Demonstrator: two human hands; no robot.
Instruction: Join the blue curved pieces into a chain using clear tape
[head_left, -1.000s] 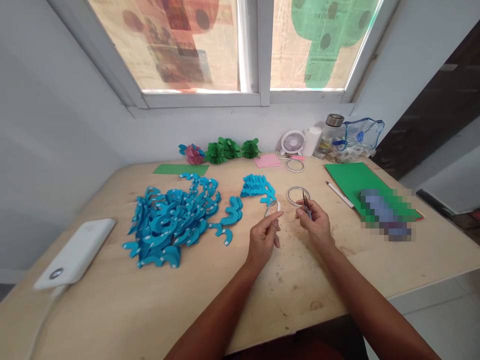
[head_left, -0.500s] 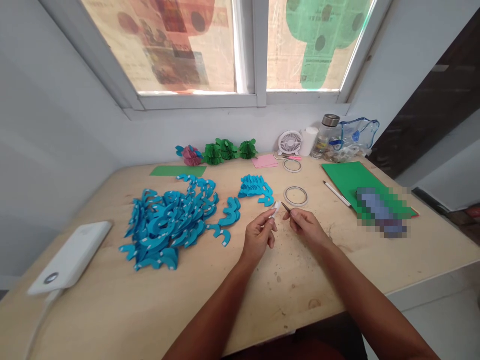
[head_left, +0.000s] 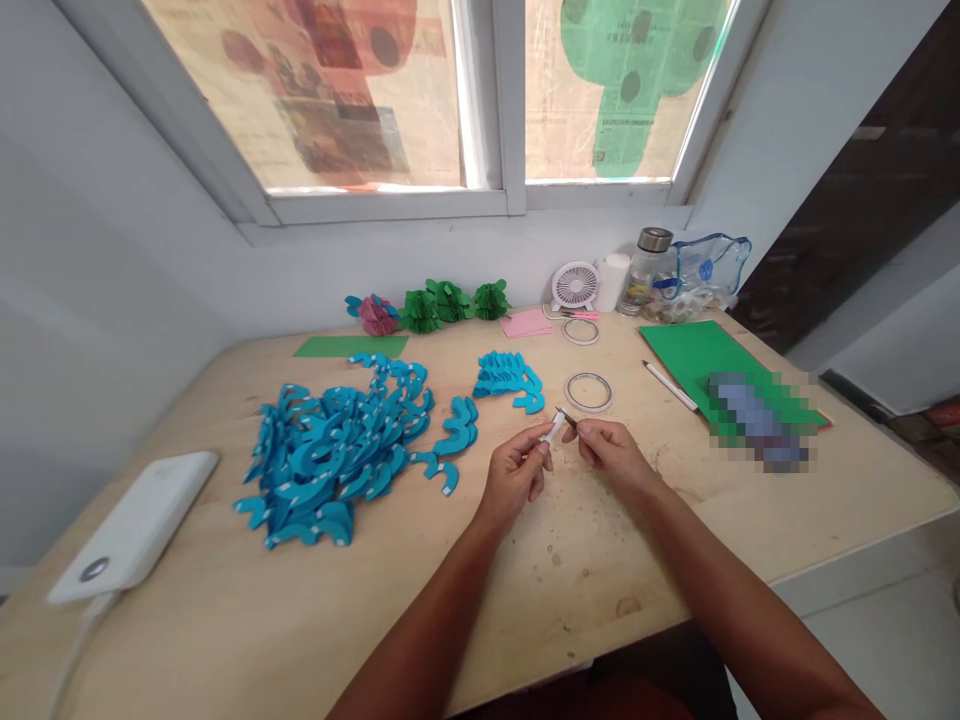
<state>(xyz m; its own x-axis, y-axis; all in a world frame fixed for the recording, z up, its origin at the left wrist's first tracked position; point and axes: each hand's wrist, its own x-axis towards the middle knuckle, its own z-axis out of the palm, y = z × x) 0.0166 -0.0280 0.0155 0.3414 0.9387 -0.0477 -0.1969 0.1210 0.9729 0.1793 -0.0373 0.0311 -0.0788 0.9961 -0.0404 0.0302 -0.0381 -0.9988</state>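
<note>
My left hand (head_left: 517,468) is closed on a small white strip (head_left: 554,429), pinched between thumb and fingers. My right hand (head_left: 606,448) grips a slim dark pointed tool, like tweezers (head_left: 568,420), whose tip meets or crosses the strip's upper end. Beyond my hands lies a white ring-shaped roll of tape (head_left: 589,393). Blue curved paper pieces in a small fanned group (head_left: 510,374) lie past my left hand. Farther left, a short stack (head_left: 458,427) and a large heap of the same blue pieces (head_left: 330,450) carry small white patches.
Green paper flowers (head_left: 448,301) and a pink one (head_left: 378,314) line the wall. A small fan (head_left: 575,287), a bottle (head_left: 646,270) and a second tape ring (head_left: 580,332) stand behind. Right: a white pen (head_left: 670,386) and green sheets (head_left: 686,350). Left: a white power bank (head_left: 139,525).
The dark tool's tip has moved left onto the upper end of the white strip, from just beside it. The whole view has shifted slightly; the blue pieces lie as before.
</note>
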